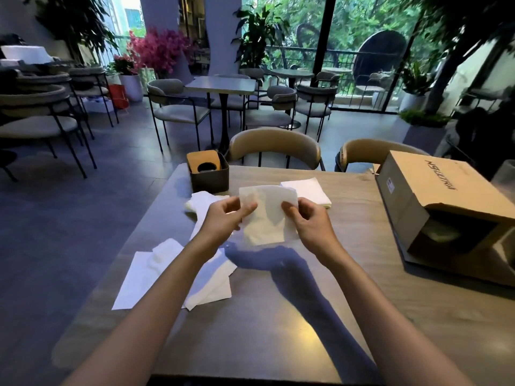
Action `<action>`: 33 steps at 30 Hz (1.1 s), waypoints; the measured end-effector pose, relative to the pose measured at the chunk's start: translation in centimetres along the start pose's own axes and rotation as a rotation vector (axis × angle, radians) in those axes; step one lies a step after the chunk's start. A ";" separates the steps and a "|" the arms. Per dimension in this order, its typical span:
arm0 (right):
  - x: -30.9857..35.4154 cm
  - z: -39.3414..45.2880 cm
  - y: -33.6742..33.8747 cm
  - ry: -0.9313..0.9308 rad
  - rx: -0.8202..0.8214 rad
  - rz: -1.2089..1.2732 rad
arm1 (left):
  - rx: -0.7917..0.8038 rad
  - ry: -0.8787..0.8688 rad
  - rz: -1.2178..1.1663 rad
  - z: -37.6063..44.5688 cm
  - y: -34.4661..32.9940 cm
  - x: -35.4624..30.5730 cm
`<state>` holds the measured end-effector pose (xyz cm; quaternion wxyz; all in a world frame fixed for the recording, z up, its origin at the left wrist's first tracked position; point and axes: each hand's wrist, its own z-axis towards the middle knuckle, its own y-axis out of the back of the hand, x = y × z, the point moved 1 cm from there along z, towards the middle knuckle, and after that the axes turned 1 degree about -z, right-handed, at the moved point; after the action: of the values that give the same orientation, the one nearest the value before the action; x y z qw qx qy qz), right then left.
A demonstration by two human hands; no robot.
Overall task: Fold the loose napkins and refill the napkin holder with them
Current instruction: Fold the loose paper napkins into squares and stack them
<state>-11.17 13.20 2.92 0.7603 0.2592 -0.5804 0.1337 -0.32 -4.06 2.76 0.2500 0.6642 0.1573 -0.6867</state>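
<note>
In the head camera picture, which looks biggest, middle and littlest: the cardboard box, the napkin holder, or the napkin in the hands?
1. Cardboard box, clearly the largest.
2. and 3. The held napkin and the napkin holder look about alike. The napkin is lifted nearer the camera, so I won't rank them.

A single wide-angle camera worn on the head looks forward and down from close above the near edge of the desk [278,316], both forearms reaching into frame, the café's chairs and windows curving beyond.
</note>
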 end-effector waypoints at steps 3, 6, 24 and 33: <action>-1.7 0.8 1.7 0.012 -0.062 -0.020 | 0.012 0.027 0.037 1.2 -1.7 1.3; -3.4 1.4 2.9 0.016 -0.117 -0.060 | 0.020 0.019 0.064 2.2 -3.0 2.2; -8.1 13.3 9.0 0.015 -0.382 -0.187 | -0.012 -0.182 0.233 14.5 -10.9 2.7; -11.2 16.6 8.6 -0.014 -0.379 -0.259 | -0.067 -0.179 0.393 18.3 -11.5 5.0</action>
<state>-32.25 12.29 -2.47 0.8022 0.1850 -0.5622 -0.0783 -21.93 -5.27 -2.30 0.4138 0.6098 0.0248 -0.6755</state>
